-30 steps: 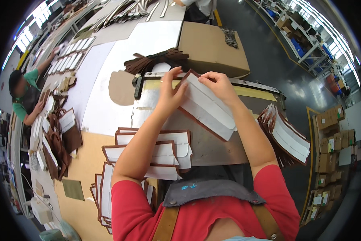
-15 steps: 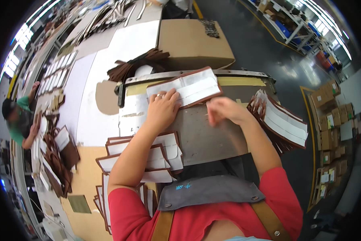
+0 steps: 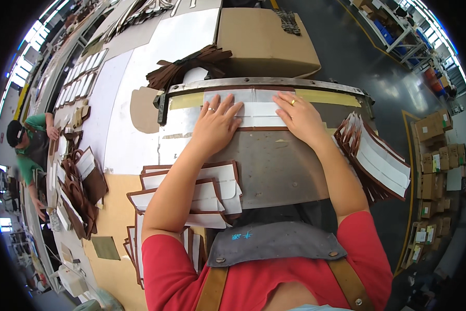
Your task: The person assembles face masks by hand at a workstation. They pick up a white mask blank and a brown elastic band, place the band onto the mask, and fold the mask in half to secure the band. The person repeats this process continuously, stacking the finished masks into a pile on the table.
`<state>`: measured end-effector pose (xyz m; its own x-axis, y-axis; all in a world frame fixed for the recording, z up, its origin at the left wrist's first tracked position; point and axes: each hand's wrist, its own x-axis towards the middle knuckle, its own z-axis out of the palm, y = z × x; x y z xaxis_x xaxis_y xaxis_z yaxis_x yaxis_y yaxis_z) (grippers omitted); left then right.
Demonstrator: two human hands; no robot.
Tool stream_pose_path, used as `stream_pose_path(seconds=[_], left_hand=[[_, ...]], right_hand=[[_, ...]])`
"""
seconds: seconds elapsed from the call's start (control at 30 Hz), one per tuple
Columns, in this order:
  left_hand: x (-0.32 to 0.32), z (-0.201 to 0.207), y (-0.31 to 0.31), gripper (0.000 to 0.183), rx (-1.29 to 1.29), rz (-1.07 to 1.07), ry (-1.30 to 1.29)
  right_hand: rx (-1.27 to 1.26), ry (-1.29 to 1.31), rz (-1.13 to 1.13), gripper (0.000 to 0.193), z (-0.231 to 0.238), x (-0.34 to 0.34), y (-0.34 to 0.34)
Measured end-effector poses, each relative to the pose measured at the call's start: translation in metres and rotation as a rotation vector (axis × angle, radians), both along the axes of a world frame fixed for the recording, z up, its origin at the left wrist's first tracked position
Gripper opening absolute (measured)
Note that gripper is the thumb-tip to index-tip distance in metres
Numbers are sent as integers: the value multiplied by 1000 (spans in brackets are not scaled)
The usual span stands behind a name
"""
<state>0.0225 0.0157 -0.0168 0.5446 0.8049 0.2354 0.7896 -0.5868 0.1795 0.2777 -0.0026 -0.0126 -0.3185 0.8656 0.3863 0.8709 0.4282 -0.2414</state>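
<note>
A flat white-faced panel with brown edging (image 3: 259, 111) lies squared against the metal bar (image 3: 217, 86) along the far side of the grey work plate (image 3: 266, 171). My left hand (image 3: 217, 124) rests on the panel's left part, fingers spread and flat. On its right end my right hand (image 3: 301, 118) lies with the fingers extended, also pressing flat. Neither hand grasps anything. Both palms hide the panel's ends in part.
Stacked brown-edged white panels (image 3: 217, 189) lie left of my waist; a fanned bundle of similar pieces (image 3: 380, 160) hangs off the plate's right side. Brown strips (image 3: 189, 67) and a cardboard box (image 3: 266, 44) sit beyond the bar. A co-worker (image 3: 33, 137) works at far left.
The panel has gone from slanted to straight along the metal bar. My right hand has moved from beside its near right corner onto it; my left hand stays on top.
</note>
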Motion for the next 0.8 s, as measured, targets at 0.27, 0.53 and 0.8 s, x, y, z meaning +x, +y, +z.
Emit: stream_pose_path(seconds=[0.27,0.53,0.8], left_hand=[[8,-1,-2,41,40,33,22],[9,2,-5,40,54,-10,-87],[8,2,-7,38,90,-17,-98]], right_hand=[[54,-70,-16,31,0,-3,5],[30,-4,20,27,10,-8,2],[16,-20,52,24,16,-10,3]])
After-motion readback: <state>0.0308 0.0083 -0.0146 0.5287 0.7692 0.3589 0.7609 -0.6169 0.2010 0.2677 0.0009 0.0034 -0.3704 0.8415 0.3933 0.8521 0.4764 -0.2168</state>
